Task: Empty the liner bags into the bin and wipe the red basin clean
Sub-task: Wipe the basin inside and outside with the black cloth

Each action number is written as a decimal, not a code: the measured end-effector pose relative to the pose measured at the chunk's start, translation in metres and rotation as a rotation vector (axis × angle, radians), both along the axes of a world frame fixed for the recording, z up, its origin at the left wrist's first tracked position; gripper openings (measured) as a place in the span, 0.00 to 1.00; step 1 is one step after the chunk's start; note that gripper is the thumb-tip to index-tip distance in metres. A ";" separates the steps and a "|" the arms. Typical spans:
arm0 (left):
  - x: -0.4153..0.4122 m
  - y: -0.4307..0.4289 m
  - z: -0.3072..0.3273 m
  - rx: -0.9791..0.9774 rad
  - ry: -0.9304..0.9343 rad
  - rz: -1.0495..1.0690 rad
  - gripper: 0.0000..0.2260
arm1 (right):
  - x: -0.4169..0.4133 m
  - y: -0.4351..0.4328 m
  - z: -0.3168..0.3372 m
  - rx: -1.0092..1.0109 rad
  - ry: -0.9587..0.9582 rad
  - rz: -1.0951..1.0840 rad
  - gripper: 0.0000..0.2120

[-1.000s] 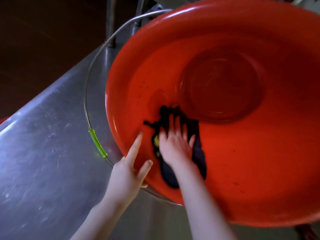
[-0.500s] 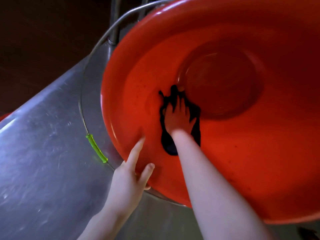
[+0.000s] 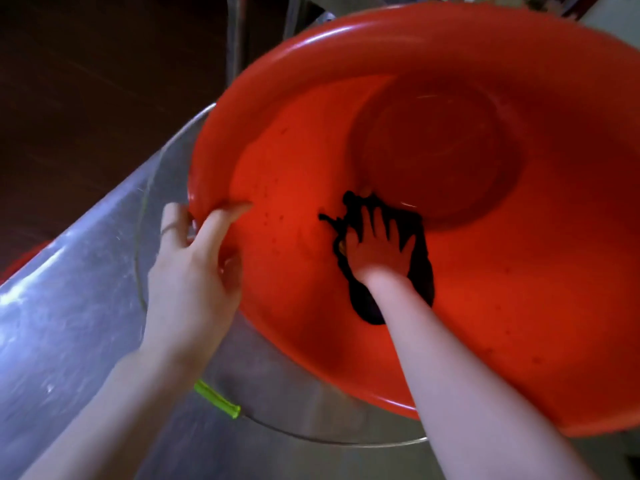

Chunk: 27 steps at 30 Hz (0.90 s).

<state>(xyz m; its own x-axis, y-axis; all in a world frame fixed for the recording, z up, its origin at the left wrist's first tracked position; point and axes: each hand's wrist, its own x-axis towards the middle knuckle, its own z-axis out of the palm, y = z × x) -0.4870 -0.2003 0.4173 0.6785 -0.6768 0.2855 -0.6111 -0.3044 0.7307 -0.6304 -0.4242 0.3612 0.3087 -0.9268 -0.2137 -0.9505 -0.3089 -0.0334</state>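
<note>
A large red basin (image 3: 502, 258) fills most of the head view, tilted toward me on a steel counter. My right hand (image 3: 377, 247) lies flat with spread fingers on a dark cloth (image 3: 420, 271), pressing it against the basin's inner wall just below the round bottom. My left hand (image 3: 194, 268) grips the basin's left rim, thumb inside the wall and fingers curled behind the edge. Small dark specks dot the inner wall left of the cloth.
The steel counter (image 3: 62, 327) runs diagonally from lower left. A thin metal wire hoop (image 3: 332, 441) with a green sleeve (image 3: 216, 398) circles under the basin. Dark floor lies at upper left, with metal legs (image 3: 235, 36) behind the basin.
My left hand has moved up along the rim from the lower edge to the left side and now grips it. My right hand and the cloth stay near the basin's bottom ring.
</note>
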 end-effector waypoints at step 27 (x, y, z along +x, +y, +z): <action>-0.034 0.012 -0.060 -0.039 0.451 -0.138 0.29 | 0.012 0.139 0.005 -0.072 -0.151 0.216 0.31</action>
<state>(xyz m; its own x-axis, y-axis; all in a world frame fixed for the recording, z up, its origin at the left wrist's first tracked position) -0.5211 -0.1888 0.3576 0.6454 -0.7638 0.0095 -0.2628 -0.2103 0.9417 -0.6180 -0.2856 0.3663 0.5240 -0.8473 -0.0860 -0.8484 -0.5105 -0.1402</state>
